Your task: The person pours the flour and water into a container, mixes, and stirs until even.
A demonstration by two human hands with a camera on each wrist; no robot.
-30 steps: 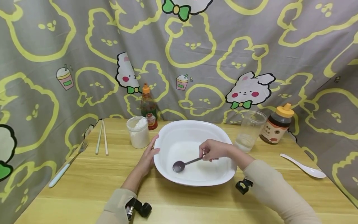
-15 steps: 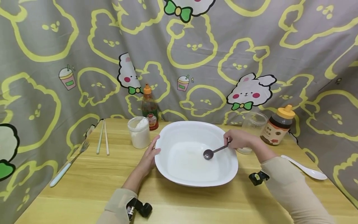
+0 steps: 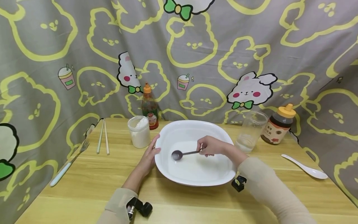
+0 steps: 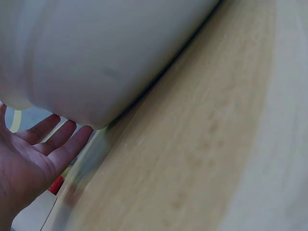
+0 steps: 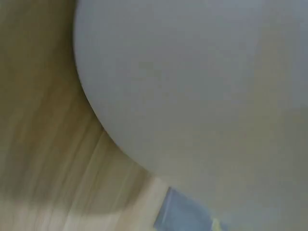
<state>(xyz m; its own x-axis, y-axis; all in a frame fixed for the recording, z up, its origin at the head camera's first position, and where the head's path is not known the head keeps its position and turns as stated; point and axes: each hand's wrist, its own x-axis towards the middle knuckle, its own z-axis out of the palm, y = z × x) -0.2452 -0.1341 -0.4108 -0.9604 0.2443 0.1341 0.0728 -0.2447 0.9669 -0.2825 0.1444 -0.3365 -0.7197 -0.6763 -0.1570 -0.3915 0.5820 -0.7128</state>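
A white basin sits in the middle of the wooden table. My left hand holds it by its left side, thumb and forefinger at the rim. In the left wrist view, several fingertips of that hand touch the outer wall from below the rim. Over the basin, my right hand pinches the handle of a dark measuring spoon, whose round bowl points left, low over a shallow whitish layer on the bottom. The right wrist view shows only the basin's outer wall and table, without the hand.
Behind the basin's left stand a jar of white powder and an orange-capped sauce bottle. At right are a clear cup, a yellow-capped bottle and a white spoon. Chopsticks and a fork lie left.
My right hand took the measuring spoon rightward to the basin's right side, then brought it back left over the bottom. My left hand has stayed at the rim.
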